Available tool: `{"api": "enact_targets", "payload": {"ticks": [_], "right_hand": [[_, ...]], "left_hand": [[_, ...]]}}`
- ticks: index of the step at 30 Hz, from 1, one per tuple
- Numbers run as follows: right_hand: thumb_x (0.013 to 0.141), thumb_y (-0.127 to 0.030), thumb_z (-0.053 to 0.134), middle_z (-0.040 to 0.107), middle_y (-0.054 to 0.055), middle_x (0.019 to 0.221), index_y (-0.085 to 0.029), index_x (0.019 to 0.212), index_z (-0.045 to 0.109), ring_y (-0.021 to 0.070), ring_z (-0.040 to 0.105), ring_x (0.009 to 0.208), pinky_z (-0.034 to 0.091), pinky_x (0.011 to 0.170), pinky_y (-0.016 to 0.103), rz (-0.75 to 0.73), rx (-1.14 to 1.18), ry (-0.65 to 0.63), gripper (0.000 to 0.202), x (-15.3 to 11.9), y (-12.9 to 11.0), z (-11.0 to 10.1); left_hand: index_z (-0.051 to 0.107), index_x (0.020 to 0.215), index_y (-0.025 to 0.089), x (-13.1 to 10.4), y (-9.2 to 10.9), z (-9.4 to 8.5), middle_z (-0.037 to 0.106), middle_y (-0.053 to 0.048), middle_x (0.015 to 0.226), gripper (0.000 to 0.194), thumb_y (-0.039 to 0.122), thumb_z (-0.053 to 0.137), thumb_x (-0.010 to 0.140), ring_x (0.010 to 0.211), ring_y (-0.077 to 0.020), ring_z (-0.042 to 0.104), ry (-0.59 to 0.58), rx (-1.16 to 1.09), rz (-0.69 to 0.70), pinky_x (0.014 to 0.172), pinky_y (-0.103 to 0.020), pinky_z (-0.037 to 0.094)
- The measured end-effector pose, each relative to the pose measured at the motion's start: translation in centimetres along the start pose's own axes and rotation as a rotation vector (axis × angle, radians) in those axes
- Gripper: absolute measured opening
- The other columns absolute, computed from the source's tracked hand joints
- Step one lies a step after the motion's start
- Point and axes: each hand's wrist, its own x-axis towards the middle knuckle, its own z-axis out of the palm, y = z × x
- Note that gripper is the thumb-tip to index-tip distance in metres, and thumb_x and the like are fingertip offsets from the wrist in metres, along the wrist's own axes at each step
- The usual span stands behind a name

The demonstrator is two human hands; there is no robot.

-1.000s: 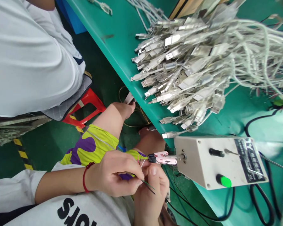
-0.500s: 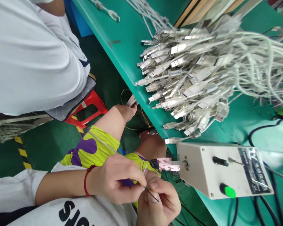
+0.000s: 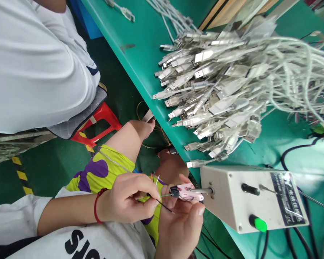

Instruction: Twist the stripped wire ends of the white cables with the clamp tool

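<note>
My left hand (image 3: 135, 198), with a red cord at the wrist, is closed in a pinch on several thin wires. A black wire (image 3: 166, 206) sticks out past the fingertips, and short red and white ends (image 3: 157, 180) rise above the knuckles. A green wire (image 3: 166, 195) runs from the pinch to the black tips of a pink clip (image 3: 189, 192). The clip sits at the end of a metal shaft on a beige motor box (image 3: 221, 201). My right hand (image 3: 182, 216) is cupped open behind and below the clip, thumb spread away, fingers partly hidden by it.
A large heap of clear USB cables (image 3: 213, 93) covers much of the green table (image 3: 140, 75). The box carries a green knob (image 3: 259, 223) and a black knob. Black cords trail behind it. A person in white (image 3: 43, 72) sits on a red stool (image 3: 105, 120).
My right hand has let go of the black wire and moved up around the clip, opening its fingers. My left hand has shifted slightly left; the green wire now reaches the clip's tips.
</note>
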Motion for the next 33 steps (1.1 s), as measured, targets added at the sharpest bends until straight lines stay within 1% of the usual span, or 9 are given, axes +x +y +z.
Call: {"api": "enact_targets", "payload": {"ticks": [3, 6, 9, 14, 18, 22, 27, 30, 33], "right_hand": [[0.100, -0.068, 0.074, 0.047, -0.006, 0.059, -0.024, 0.119, 0.082, 0.0156, 0.043, 0.053, 0.047, 0.061, 0.031, 0.000, 0.006, -0.007, 0.048, 0.2, -0.3, 0.0], [0.100, -0.058, 0.079, 0.044, -0.008, 0.053, -0.023, 0.119, 0.083, 0.0144, 0.042, 0.051, 0.049, 0.064, 0.031, 0.000, 0.060, -0.020, 0.040, 0.1, -0.5, 0.1], [0.099, -0.054, 0.081, 0.041, -0.009, 0.050, -0.022, 0.116, 0.084, 0.0126, 0.039, 0.049, 0.049, 0.065, 0.030, 0.029, 0.087, -0.010, 0.036, 0.0, -0.6, 0.2], [0.097, -0.054, 0.083, 0.040, -0.010, 0.049, -0.021, 0.115, 0.086, 0.0102, 0.032, 0.047, 0.046, 0.063, 0.028, 0.041, 0.107, -0.001, 0.038, 0.0, -0.6, 0.3], [0.098, -0.053, 0.081, 0.039, -0.010, 0.049, -0.022, 0.114, 0.085, 0.0104, 0.031, 0.046, 0.046, 0.061, 0.028, 0.031, 0.098, -0.016, 0.036, 0.2, -0.7, 0.3], [0.099, -0.052, 0.081, 0.037, -0.010, 0.049, -0.024, 0.114, 0.086, 0.0101, 0.030, 0.045, 0.047, 0.061, 0.029, 0.027, 0.114, -0.038, 0.032, 0.4, -0.8, 0.3], [0.098, -0.052, 0.082, 0.038, -0.009, 0.049, -0.022, 0.116, 0.087, 0.0102, 0.032, 0.048, 0.045, 0.060, 0.027, 0.037, 0.127, -0.058, 0.035, 0.3, -0.9, 0.3], [0.099, -0.054, 0.081, 0.040, -0.009, 0.049, -0.022, 0.120, 0.087, 0.0093, 0.032, 0.047, 0.044, 0.060, 0.026, 0.058, 0.129, -0.070, 0.038, 0.1, -0.8, -0.1], [0.102, -0.059, 0.073, 0.043, -0.007, 0.052, -0.022, 0.127, 0.084, 0.0117, 0.035, 0.050, 0.041, 0.058, 0.026, 0.103, 0.136, -0.092, 0.046, 0.0, -0.3, -1.1]], "left_hand": [[0.067, 0.100, 0.021, 0.0, -0.3, 0.1, 0.076, -0.001, 0.075, 0.014, 0.009, 0.071, 0.095, 0.049, -0.0088, 0.056, 0.009, -0.018, -0.023, 0.047, -0.018, 0.043], [0.067, 0.100, 0.021, -0.1, -0.6, 0.1, 0.074, 0.000, 0.074, 0.013, 0.010, 0.073, 0.096, 0.049, -0.0081, 0.053, 0.007, -0.042, -0.055, 0.048, -0.018, 0.043], [0.067, 0.101, 0.021, -0.3, -0.7, 0.3, 0.072, 0.001, 0.073, 0.012, 0.011, 0.074, 0.097, 0.048, -0.0075, 0.051, 0.028, -0.083, -0.076, 0.048, -0.018, 0.042], [0.069, 0.102, 0.021, -0.5, -1.1, 0.6, 0.071, 0.001, 0.073, 0.009, 0.014, 0.075, 0.100, 0.046, -0.0072, 0.050, 0.041, -0.151, -0.101, 0.047, -0.018, 0.041], [0.071, 0.103, 0.021, -0.7, -1.5, 0.9, 0.073, -0.001, 0.074, 0.005, 0.019, 0.075, 0.102, 0.047, -0.0081, 0.051, 0.018, -0.159, -0.103, 0.047, -0.019, 0.041], [0.071, 0.102, 0.020, -0.8, -1.6, 1.2, 0.073, -0.002, 0.073, 0.004, 0.022, 0.074, 0.104, 0.046, -0.0080, 0.051, 0.035, -0.153, -0.115, 0.046, -0.019, 0.040], [0.071, 0.103, 0.020, -0.8, -1.6, 1.3, 0.073, -0.001, 0.072, 0.006, 0.017, 0.075, 0.102, 0.047, -0.0085, 0.053, 0.017, -0.154, -0.112, 0.047, -0.019, 0.040], [0.070, 0.103, 0.020, -0.7, -1.7, 1.2, 0.074, -0.002, 0.073, 0.008, 0.016, 0.076, 0.100, 0.047, -0.0081, 0.052, 0.007, -0.155, -0.112, 0.047, -0.019, 0.040], [0.070, 0.102, 0.020, -0.7, -1.6, 1.2, 0.074, -0.002, 0.074, 0.007, 0.017, 0.076, 0.101, 0.047, -0.0078, 0.050, 0.012, -0.158, -0.111, 0.046, -0.019, 0.038]]}}
